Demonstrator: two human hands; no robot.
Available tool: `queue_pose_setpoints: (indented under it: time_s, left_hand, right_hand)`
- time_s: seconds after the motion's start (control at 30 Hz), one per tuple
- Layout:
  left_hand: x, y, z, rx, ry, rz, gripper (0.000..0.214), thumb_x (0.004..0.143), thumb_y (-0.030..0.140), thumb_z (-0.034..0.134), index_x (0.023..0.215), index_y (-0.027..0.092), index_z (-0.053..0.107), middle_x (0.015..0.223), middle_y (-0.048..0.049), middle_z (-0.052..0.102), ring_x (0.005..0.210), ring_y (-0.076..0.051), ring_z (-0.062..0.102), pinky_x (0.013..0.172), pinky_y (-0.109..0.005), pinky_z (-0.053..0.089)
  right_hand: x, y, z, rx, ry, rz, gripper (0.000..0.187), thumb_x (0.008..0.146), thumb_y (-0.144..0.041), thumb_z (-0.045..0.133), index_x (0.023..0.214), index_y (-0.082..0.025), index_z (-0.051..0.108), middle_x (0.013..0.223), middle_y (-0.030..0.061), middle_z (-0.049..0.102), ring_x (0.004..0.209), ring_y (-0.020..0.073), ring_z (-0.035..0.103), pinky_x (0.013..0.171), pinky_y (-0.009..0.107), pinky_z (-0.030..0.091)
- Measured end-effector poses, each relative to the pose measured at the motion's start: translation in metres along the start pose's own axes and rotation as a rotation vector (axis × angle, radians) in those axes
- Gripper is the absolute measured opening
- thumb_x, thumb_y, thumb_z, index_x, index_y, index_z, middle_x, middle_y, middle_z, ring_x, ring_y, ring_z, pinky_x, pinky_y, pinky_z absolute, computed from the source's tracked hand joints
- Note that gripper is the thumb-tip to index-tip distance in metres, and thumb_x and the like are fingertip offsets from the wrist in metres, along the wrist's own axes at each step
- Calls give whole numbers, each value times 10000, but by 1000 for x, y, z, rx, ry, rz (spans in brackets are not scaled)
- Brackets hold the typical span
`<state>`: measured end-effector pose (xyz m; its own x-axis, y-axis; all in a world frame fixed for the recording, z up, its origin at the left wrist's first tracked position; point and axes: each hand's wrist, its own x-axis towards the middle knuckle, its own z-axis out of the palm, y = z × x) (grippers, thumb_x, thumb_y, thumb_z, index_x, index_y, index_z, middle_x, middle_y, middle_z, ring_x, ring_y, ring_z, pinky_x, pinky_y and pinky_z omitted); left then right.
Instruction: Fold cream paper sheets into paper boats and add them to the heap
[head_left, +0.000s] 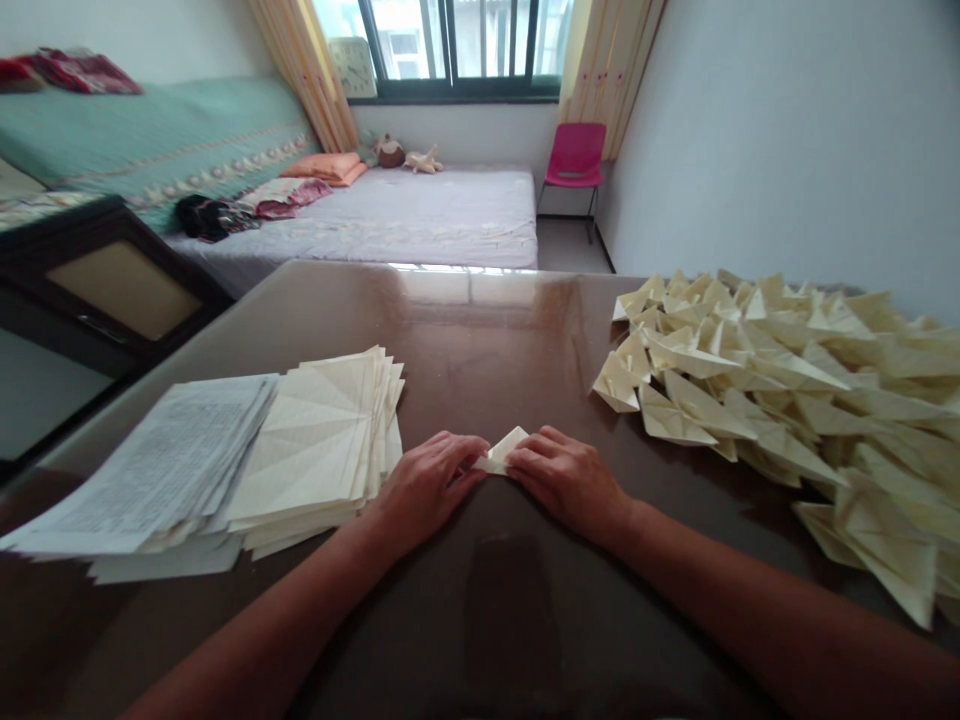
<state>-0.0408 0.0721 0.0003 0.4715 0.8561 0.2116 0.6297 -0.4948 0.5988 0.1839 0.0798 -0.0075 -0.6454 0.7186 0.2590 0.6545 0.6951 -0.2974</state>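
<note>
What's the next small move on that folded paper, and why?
Probably press the crease flat: left hand and right hand both pin the small folded paper against the table, yet its tip looks raised.

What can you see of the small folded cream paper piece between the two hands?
The small folded cream paper piece is a pale, creased sheet folded into a pointed triangular shape, its tip aimed away from the person. It lies on the glossy dark brown table. The left hand and right hand grip its two sides, hiding its lower part.
</note>
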Motion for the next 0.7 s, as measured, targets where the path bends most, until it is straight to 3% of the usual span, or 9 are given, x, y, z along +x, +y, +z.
queue_pose_setpoints:
  time_s: [0.1, 0.23, 0.4, 0.57, 0.7]
  left_hand:
    - [-2, -2, 2, 83, -44, 61, 196, 923, 219, 492, 1110, 204, 550, 977, -28, 645, 818, -136, 618, 779, -253, 489]
    - [-1, -3, 1, 109, -91, 23, 186, 902, 222, 528, 1088, 214, 544, 954, -13, 649, 844, -154, 623, 777, -262, 476]
    - [2, -2, 4, 46, -31, -99, 115, 914, 253, 508, 1015, 217, 550, 935, 0, 651, 846, -149, 627, 761, -259, 469]
    - [4, 0, 12, 49, 19, -167, 158, 869, 202, 557, 1025, 221, 539, 860, 21, 606, 740, -133, 589, 705, -252, 467]
    - [3, 3, 15, 141, 59, -115, 168, 886, 175, 520, 1052, 201, 529, 1003, -26, 542, 770, -128, 562, 721, -259, 477]
  right_hand:
    - [1, -1, -2, -13, -19, -17, 257, 975, -328, 411, 945, -230, 647, 911, 32, 659, 852, 173, 508, 780, 287, 407]
    - [2, 0, -1, -7, -34, 12, 247, 973, -318, 408, 969, -235, 640, 932, 34, 653, 868, 178, 518, 791, 289, 414]
    - [3, 2, 5, 43, -21, 114, 223, 961, -323, 432, 1038, -246, 627, 984, 45, 641, 942, 185, 554, 817, 283, 440]
    - [2, 3, 6, 106, 3, 156, 304, 945, -324, 457, 1229, -261, 546, 1184, 59, 578, 1015, 175, 574, 849, 274, 461]
    - [2, 1, 3, 78, -40, 148, 235, 957, -328, 428, 1054, -319, 641, 1173, 15, 576, 950, 157, 595, 804, 269, 472]
